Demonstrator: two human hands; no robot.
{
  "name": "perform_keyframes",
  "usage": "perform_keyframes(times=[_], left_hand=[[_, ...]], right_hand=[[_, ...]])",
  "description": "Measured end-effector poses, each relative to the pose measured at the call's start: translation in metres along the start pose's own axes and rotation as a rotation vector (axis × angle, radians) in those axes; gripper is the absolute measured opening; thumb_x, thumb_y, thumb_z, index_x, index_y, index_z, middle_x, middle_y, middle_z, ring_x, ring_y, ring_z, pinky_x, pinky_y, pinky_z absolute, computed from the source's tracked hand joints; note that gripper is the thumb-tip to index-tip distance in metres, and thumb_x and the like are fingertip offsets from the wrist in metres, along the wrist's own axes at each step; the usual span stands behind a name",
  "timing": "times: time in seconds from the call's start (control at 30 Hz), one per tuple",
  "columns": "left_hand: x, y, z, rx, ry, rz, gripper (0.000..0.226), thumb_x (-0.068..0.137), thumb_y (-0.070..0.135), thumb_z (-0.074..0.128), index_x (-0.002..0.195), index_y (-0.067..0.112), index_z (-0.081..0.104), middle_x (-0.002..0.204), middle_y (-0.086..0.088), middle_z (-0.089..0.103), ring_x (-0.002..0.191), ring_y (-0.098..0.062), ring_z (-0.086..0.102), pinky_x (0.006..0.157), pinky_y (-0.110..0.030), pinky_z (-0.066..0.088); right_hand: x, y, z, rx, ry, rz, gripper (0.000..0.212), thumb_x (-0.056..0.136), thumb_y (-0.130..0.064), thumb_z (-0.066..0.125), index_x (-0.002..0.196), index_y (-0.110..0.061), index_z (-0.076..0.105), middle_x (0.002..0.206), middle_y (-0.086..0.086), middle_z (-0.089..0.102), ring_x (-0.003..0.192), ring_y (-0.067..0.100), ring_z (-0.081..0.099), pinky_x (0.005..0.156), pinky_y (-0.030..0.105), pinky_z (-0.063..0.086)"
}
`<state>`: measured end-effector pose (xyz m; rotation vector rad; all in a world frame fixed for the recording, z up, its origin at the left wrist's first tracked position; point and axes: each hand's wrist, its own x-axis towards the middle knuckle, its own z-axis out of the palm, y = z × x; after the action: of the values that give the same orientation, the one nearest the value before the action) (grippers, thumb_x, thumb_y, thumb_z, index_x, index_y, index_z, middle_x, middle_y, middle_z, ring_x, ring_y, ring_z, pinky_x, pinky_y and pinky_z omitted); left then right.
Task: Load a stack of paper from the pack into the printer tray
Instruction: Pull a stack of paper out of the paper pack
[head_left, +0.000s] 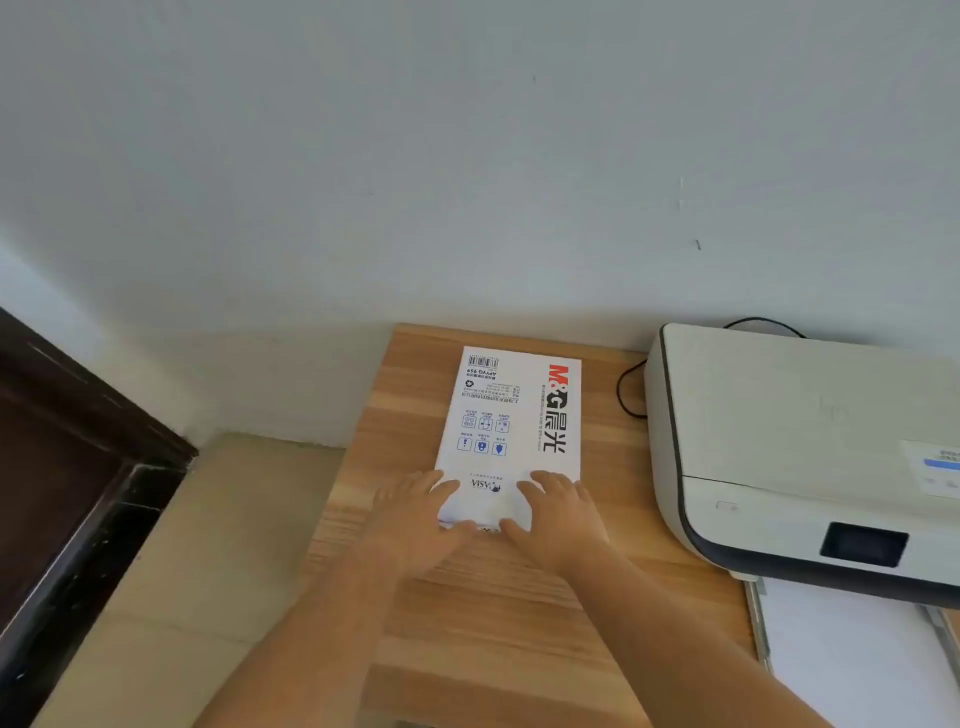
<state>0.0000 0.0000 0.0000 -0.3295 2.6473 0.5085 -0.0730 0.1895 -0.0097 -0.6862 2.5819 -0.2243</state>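
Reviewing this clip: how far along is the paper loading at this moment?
Early. Done: the printer tray is already pulled out at the front of the printer, its white surface showing. In hand: the left hand and right hand rest on the near end of the paper pack, which lies flat on the wooden table. Left: drawing out a stack and carrying it to the tray.

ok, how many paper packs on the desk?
1. The paper pack lies flat on the wooden desk, left of the printer, with the left hand and right hand on its near end. More could sit out of frame.
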Motion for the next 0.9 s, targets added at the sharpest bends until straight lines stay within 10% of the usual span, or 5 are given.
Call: perform_keyframes(times=[0.9], left_hand=[[0.009, -0.035, -0.007, 0.048, -0.025, 0.114, 0.066, 0.087, 0.063, 0.04, 0.144, 0.031, 0.029, 0.154, 0.011, 0.022, 0.143, -0.012, 0.011, 0.116, -0.038, 0.006]], right_hand=[[0.043, -0.005, 0.033, 0.071, 0.17, 0.194, 0.022, 0.093, -0.015, 0.041, 0.106, -0.014, 0.06, 0.107, 0.001, 0.055, 0.099, 0.021, 0.051, 0.079, 0.03, 0.038]])
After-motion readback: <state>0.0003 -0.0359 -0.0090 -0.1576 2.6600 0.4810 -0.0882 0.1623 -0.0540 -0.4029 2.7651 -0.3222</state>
